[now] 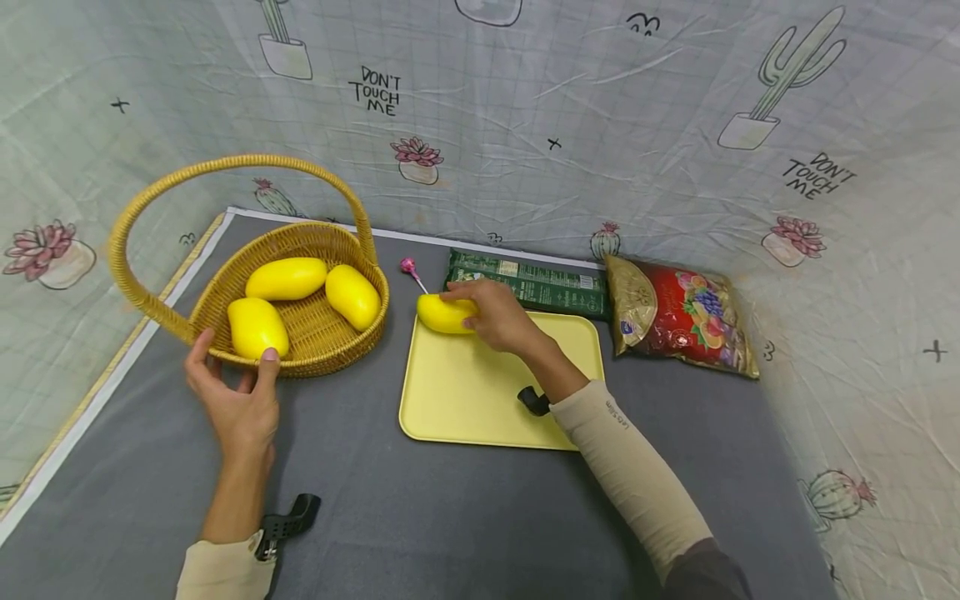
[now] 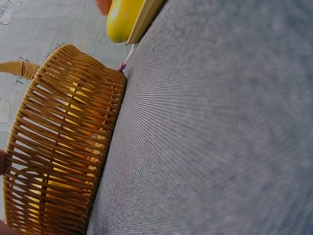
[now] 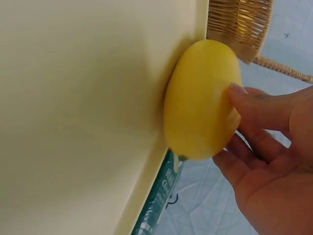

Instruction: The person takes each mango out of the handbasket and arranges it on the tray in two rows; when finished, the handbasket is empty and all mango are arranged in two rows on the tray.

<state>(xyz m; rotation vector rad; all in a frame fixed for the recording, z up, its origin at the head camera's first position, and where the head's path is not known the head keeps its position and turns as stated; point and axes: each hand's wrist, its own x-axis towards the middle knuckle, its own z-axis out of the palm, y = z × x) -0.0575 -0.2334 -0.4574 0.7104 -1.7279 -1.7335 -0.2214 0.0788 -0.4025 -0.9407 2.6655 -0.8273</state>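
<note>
On the left stands a yellow wicker basket [image 1: 322, 362] with a tall arched handle. Inside it lie three yellow mangoes: one at the back [image 1: 287, 278], one at the right [image 1: 352, 297], one at the front [image 1: 257, 327]. My left hand [image 1: 240, 408] holds the basket's near rim, its thumb beside the front mango. Another mango [image 3: 200, 100] is at the far left corner of a pale yellow tray [image 1: 465, 400]. My right hand [image 1: 495, 317] grips this mango between thumb and fingers. In the right wrist view the thumb lies on its side, with some fingers partly hidden behind.
A pink lollipop [image 1: 408, 265] lies between basket and tray, its white stick reaching toward the mango. Behind the tray is a flat green packet [image 1: 555, 286]. A red and gold bag [image 1: 682, 317] with fruit pictures lies at the right. Printed cloth [image 1: 510, 183] hangs behind the grey table.
</note>
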